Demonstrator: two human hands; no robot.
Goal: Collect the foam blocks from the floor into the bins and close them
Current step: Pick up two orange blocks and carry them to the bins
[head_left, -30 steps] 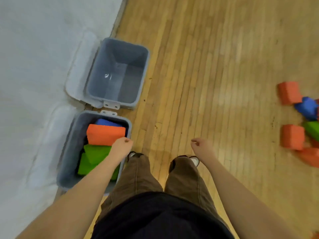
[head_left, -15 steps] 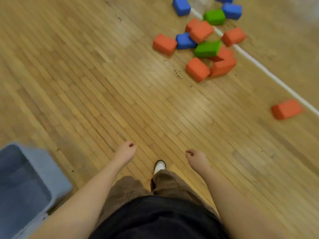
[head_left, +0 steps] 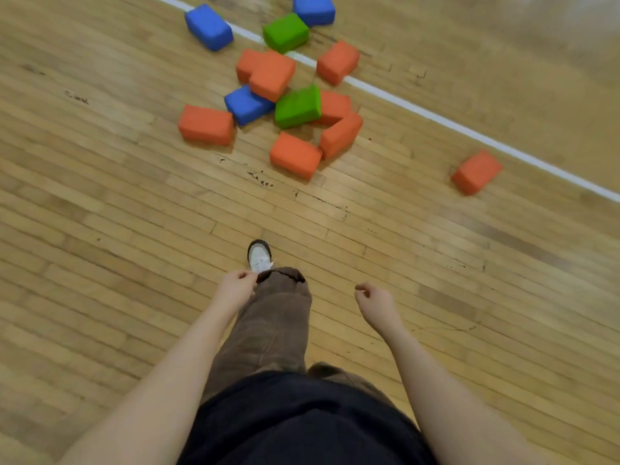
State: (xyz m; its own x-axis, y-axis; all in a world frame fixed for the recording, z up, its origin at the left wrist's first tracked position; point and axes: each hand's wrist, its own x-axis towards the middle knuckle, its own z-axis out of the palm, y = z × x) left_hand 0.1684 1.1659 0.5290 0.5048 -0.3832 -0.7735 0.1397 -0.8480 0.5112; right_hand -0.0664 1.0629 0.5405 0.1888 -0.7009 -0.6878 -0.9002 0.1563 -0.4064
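A heap of foam blocks lies on the wooden floor ahead: several orange ones such as the nearest orange block [head_left: 295,155] and another orange block [head_left: 205,124] to its left, a green block [head_left: 298,106], a second green block [head_left: 285,32] farther off, and blue blocks [head_left: 208,26] at the back. One orange block [head_left: 476,172] lies apart on the right. My left hand [head_left: 236,288] and my right hand [head_left: 375,302] hang in front of me with loosely curled fingers, holding nothing, well short of the heap. No bin is in view.
A white painted line [head_left: 436,117] crosses the floor diagonally behind the heap. My leg in brown trousers and a white shoe [head_left: 259,256] step forward between my hands.
The view has swung away from the two bins, which have left the frame. The heap of blocks is now closer and more central. Both hands stay idle.
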